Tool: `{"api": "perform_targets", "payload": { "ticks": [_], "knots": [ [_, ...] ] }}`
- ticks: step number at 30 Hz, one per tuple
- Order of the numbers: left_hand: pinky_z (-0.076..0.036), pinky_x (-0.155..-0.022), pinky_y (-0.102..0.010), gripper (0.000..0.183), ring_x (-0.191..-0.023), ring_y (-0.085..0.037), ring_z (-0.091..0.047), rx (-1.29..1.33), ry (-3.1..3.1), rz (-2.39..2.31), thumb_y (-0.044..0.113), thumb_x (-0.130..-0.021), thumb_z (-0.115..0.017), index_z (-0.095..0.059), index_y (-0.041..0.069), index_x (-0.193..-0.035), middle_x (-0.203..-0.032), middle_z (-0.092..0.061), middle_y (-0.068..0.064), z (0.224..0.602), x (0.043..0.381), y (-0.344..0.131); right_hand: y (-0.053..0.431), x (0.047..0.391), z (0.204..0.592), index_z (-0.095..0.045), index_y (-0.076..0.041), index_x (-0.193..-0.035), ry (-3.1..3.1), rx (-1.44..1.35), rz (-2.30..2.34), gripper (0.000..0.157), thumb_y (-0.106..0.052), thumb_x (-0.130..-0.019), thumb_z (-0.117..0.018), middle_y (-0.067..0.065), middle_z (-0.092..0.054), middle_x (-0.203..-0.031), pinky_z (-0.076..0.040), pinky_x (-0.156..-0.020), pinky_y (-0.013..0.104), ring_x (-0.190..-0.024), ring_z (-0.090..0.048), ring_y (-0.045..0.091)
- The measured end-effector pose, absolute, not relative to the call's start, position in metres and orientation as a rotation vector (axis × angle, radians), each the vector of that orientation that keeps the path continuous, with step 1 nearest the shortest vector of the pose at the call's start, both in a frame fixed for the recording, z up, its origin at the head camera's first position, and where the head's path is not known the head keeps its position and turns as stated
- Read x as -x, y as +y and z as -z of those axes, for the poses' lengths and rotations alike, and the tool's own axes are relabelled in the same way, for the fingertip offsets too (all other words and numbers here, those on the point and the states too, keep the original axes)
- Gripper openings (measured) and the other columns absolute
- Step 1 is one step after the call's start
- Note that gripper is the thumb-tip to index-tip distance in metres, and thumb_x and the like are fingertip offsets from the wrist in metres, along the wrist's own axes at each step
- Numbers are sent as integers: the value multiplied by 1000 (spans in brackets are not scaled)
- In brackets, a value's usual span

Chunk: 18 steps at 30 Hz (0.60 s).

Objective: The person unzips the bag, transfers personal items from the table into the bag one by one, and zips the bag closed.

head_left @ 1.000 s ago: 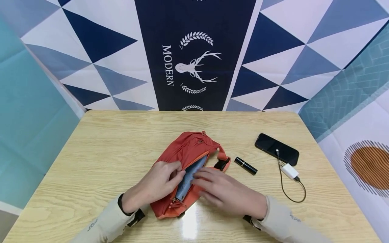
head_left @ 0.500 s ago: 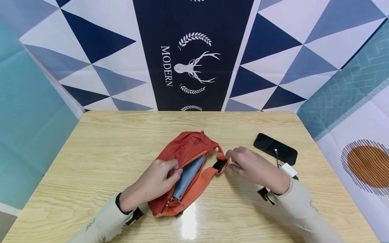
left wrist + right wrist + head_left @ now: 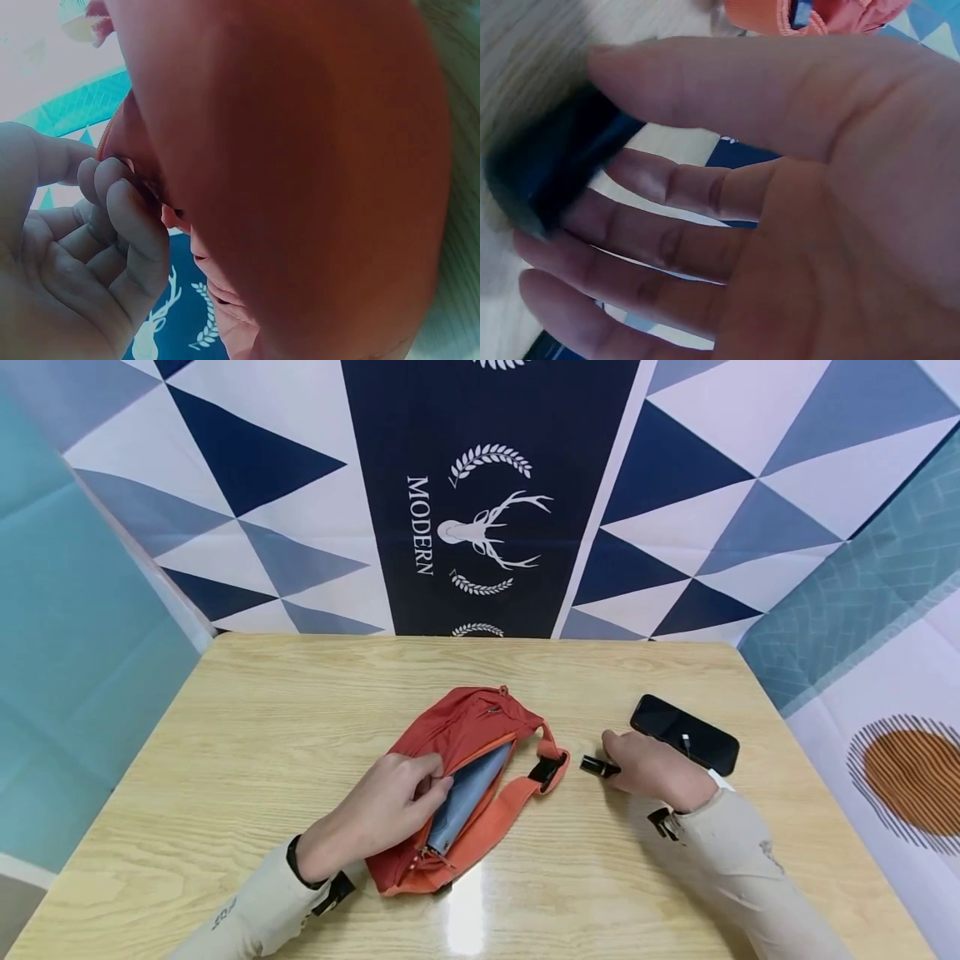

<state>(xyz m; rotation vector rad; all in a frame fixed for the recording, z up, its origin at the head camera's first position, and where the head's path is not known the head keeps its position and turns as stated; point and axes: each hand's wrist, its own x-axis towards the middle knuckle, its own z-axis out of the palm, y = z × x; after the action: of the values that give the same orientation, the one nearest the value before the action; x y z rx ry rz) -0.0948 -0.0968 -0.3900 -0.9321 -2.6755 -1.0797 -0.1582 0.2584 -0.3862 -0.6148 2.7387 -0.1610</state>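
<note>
A red sling bag [image 3: 468, 714] with an orange strap lies mid-table, its zipped pocket gaping. My left hand [image 3: 393, 797] pinches the pocket's upper edge between thumb and fingers, holding it up; the left wrist view shows the red fabric [image 3: 300, 172] large and close. Inside the pocket lies a blue-grey item [image 3: 468, 797], its kind unclear. To the right of the bag, my right hand [image 3: 652, 767] has thumb and fingertips around a black lipstick tube [image 3: 596, 766], blurred in the right wrist view. Part of the tube is hidden behind the fingers.
A black phone [image 3: 686, 733] lies at the table's right, with a cable's white plug tip [image 3: 686, 742] over it. The white charger [image 3: 722, 779] is mostly hidden behind my right wrist. A black strap buckle [image 3: 547, 768] sits between bag and lipstick. A patterned cloth backs the table.
My right hand has gone from over the bag's pocket, past the strap buckle, rightward to the lipstick and taken hold of it. The left hand keeps its grip on the pocket edge.
</note>
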Motion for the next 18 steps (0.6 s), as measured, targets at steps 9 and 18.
{"api": "perform_targets", "payload": {
  "ticks": [9,18],
  "knots": [
    [-28,-45,-18,26,-46,3,-37,926,-2678,1109,15,-98,-59,-52,19,-73,-56,-38,14,390,98,-100,264,162,394,-57,-9,-86,2752,660,149,13,-11,-92,-69,0,-50,-73,-37,-56,31,-62,-44,16],
    [-28,-46,-18,26,-47,2,-36,902,-2689,1093,16,-98,-59,-51,19,-73,-56,-36,14,389,100,-102,264,150,392,-56,-13,-80,2843,860,185,19,-12,-90,-72,-6,-46,-66,-34,-54,27,-58,-40,9]
  ]
}}
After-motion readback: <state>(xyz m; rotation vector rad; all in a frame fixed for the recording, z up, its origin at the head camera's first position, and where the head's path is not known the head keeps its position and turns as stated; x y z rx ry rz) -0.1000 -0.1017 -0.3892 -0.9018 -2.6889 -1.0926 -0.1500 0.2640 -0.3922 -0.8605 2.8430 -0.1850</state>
